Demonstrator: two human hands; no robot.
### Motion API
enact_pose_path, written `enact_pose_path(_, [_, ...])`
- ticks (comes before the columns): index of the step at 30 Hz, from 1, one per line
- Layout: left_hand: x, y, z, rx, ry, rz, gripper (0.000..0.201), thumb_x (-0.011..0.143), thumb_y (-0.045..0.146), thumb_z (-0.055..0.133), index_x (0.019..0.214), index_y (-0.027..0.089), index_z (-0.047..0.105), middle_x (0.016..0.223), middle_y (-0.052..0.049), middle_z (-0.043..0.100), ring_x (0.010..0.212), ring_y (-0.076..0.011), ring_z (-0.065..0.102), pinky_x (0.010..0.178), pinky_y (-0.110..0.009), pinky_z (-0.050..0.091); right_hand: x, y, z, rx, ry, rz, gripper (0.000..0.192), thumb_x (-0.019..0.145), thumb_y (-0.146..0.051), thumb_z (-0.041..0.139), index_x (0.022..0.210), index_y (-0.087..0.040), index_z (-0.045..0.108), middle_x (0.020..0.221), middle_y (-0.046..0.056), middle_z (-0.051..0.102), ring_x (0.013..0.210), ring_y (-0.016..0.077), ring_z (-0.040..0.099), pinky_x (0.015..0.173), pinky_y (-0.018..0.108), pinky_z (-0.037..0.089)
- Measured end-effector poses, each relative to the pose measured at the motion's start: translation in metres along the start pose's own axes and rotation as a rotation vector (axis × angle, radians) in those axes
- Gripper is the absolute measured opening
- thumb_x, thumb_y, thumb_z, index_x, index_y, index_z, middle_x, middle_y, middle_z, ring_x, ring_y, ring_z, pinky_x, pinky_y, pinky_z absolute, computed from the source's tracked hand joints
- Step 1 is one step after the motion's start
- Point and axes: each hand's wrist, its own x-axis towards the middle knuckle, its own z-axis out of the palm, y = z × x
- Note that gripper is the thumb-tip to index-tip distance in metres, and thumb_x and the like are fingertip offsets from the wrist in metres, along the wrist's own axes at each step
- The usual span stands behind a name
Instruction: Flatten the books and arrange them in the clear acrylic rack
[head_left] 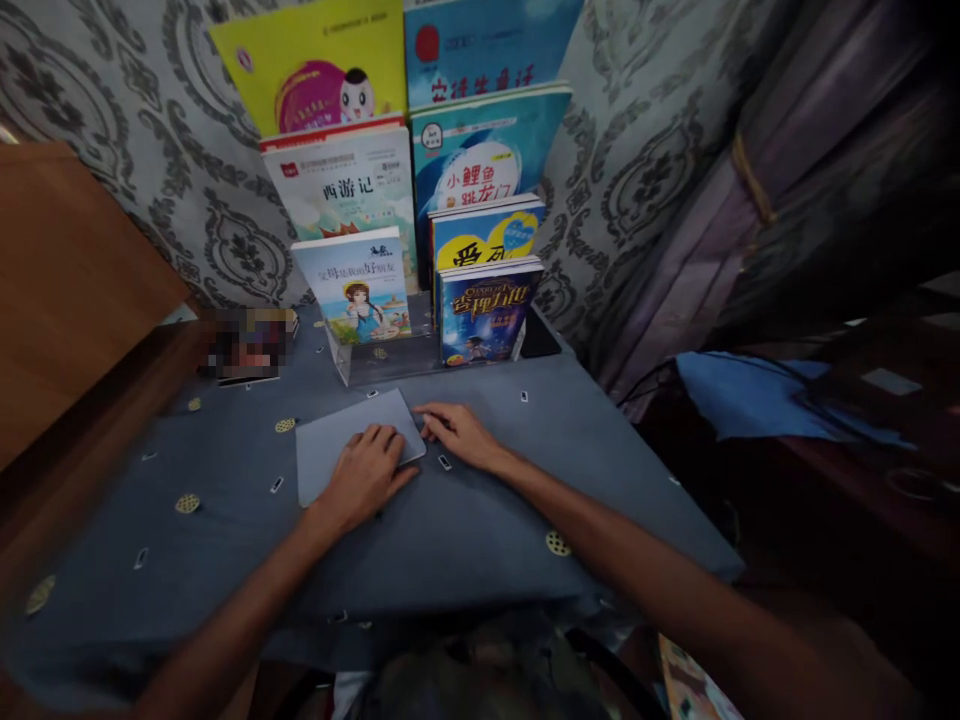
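A thin, flat, pale grey rectangle with rounded corners (322, 450) lies on the tablecloth in front of a book stand; it looks like a plain book cover or notebook, but I cannot tell which. My left hand (371, 465) rests flat over its lower right part, fingers stretched out and thumb apart toward the near edge. Beside the right edge of the rectangle is my right hand (457, 435). Its index finger is extended and the other fingers are bent down; fingertips are at or very near that edge, with nothing visibly gripped.
A clear stand (360, 368) holds tiered children's books, including a white one (360, 290) and a dark blue one (487, 315). A dark flat item (540, 338) lies behind it. A blurred pile (251, 345) sits left, near a wooden panel (75, 290). A curtain (697, 220) hangs right.
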Motion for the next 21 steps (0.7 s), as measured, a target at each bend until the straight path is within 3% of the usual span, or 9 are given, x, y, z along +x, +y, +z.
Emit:
enact_pose_path(6, [0.002, -0.007, 0.010, 0.034, 0.055, 0.071, 0.016, 0.098, 0.031, 0.053, 0.100, 0.017, 0.062, 0.108, -0.009, 0.065, 0.102, -0.0246, 0.059, 0.081, -0.036, 0.051, 0.001, 0.002, 0.001, 0.021, 0.025, 0.004, 0.035, 0.096, -0.021, 0.047, 0.123, -0.014, 0.068, 0.081, 0.005, 0.075, 0.069, 0.0145, 0.067, 0.069, 0.027, 0.053])
enact_pose_path(21, [0.001, -0.009, 0.006, -0.073, 0.053, 0.028, 0.031, 0.104, 0.029, 0.038, 0.103, 0.018, 0.067, 0.106, -0.008, 0.069, 0.100, -0.0216, 0.059, 0.072, -0.031, 0.050, -0.002, -0.007, 0.001, 0.086, 0.011, 0.041, 0.038, 0.096, -0.030, 0.046, 0.123, -0.016, 0.068, 0.088, 0.005, 0.075, 0.050, 0.0090, 0.057, 0.053, 0.021, 0.048])
